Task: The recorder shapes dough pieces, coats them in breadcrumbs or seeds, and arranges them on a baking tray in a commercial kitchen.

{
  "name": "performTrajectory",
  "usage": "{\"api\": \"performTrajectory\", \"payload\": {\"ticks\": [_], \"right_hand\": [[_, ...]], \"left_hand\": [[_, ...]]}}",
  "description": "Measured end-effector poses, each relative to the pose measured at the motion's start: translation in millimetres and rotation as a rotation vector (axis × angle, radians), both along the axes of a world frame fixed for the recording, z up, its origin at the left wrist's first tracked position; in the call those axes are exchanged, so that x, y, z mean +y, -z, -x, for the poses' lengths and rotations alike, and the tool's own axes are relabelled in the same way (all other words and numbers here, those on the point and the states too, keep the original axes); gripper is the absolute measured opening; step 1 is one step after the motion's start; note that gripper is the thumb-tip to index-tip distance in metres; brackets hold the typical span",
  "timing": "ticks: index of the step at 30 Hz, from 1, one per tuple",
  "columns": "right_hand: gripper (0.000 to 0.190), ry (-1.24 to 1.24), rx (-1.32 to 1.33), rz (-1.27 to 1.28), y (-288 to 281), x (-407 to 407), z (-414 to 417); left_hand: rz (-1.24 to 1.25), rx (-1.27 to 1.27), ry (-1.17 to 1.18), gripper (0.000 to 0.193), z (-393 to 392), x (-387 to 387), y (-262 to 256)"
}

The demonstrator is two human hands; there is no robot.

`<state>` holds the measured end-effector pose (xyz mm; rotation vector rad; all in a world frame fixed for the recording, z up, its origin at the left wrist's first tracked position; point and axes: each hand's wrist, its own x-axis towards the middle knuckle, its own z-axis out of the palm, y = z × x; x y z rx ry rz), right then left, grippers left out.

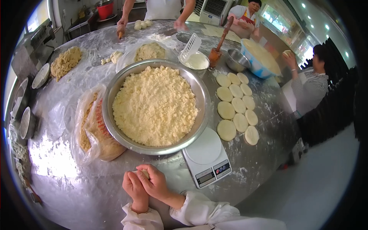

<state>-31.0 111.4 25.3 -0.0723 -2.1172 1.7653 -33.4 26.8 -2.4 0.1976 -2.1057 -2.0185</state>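
Observation:
Close together over the near part of the table, my left hand (133, 185) and my right hand (155, 181) are cupped around a small pale piece of dough (146, 173). Fingers cover most of the piece. Just beyond them stands a large steel basin (203, 122) heaped with a pale yellow crumbly mixture (155, 106). To the right of my hands, a white digital kitchen scale (204, 149) lies partly under the basin's rim. Flat round dough discs (238, 105) are laid in rows beyond the scale.
A plastic bag of brown crumbly filling (95, 129) leans left of the basin. Farther back are a dough mound (66, 61), a white slotted scoop (192, 44), a wooden-handled tool (220, 43), a steel bowl (237, 61) and a blue-and-white tub (258, 67). Several co-workers stand around the table.

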Motion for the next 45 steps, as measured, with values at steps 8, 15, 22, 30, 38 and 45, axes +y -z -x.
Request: {"api": "performTrajectory", "payload": {"ticks": [8,15,22,30,38,45], "right_hand": [[0.016,0.038,0.006,0.007,3.7,-4.1,0.3],[0.021,0.134,-0.018,0.115,12.7,2.3,7.8],[0.032,0.172,-0.051,0.143,19.2,0.7,10.5],[0.036,0.14,-0.073,0.164,22.1,2.0,14.0],[0.036,0.079,-0.092,0.31,38.4,0.9,13.8],[0.035,-0.045,-0.151,0.524,12.0,5.4,6.8]], "left_hand": [[-0.017,0.143,-0.041,0.05,4.0,4.5,-1.5],[0.12,0.217,-0.03,0.038,4.3,23.8,-19.0],[0.175,0.181,0.048,0.02,7.1,18.2,-8.4],[-0.058,0.135,0.086,0.022,10.0,18.4,-7.8],[-0.164,0.121,0.142,0.032,8.9,19.1,-8.1],[-0.24,0.12,0.086,0.024,12.8,12.7,-0.5]]}}
